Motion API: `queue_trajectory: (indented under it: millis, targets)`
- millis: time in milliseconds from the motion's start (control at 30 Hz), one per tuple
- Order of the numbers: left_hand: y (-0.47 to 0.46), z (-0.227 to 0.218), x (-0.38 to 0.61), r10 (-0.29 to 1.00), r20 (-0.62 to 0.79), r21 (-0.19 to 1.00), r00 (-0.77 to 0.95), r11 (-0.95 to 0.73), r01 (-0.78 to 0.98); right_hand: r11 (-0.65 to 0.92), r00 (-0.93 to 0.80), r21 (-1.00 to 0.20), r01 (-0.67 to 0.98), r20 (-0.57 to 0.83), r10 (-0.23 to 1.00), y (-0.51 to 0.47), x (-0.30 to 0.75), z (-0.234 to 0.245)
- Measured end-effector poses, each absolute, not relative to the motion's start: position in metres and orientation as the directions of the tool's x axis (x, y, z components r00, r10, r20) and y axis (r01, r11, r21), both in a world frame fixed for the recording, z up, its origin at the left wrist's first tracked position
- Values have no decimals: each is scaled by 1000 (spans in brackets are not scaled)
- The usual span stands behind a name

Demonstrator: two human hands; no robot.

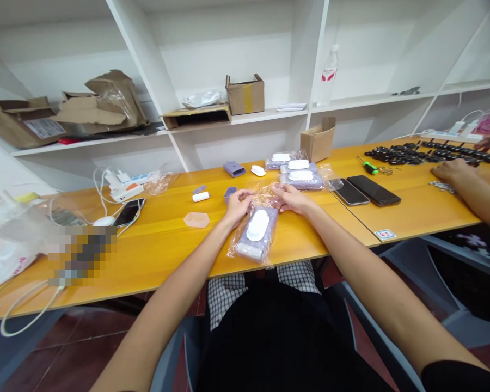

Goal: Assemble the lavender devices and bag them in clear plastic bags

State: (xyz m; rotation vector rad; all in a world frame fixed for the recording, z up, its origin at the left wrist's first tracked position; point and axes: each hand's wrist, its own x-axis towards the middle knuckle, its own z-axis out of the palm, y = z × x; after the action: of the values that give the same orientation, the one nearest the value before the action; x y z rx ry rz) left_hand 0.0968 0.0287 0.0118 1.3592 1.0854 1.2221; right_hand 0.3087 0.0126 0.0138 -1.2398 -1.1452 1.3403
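On a yellow-brown desk (pixel 159 253), a clear plastic bag (pixel 231 249) is shown lying near the front edge, directly before the seated person. A grey folded item (pixel 248 240) and a white oval piece (pixel 258 225) are enclosed in it, the oval being uppermost. The far end of the bag is gripped at its left by the left hand (pixel 239 203) and at its right by the right hand (pixel 289 199); the fingers of both are drawn together on the film, although individual fingertips are partly obscured by its creases. A small purple-grey part (pixel 230 194) is seen just beside the left hand; farther left, a white cylinder (pixel 201 197) and a translucent peach sheet (pixel 196 220) are laid flat. Similar bagged packets (pixel 302 178) are grouped behind the right hand. Two dark phones (pixel 373 190) are placed farther right, side by side.
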Motion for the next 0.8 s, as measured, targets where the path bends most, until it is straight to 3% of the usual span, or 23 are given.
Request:
queue_trajectory:
  millis: [200, 467, 633, 800]
  targets:
    - [32, 20, 83, 991, 82, 996, 102, -86, 27, 37, 1, -991, -126, 37, 999, 18, 310, 7]
    - [37, 24, 77, 988, 88, 993, 126, -76, -94, 77, 43, -992, -99, 73, 996, 18, 307, 7]
    - [41, 22, 74, 994, 99, 985, 36, -92, -147, -9, -71, -991, 136, -19, 997, 9, 306, 17]
    - [42, 15, 81, 988, 150, 979, 25, -145, -144, 70, -227, -941, 331, -7, 974, 1, 298, 22]
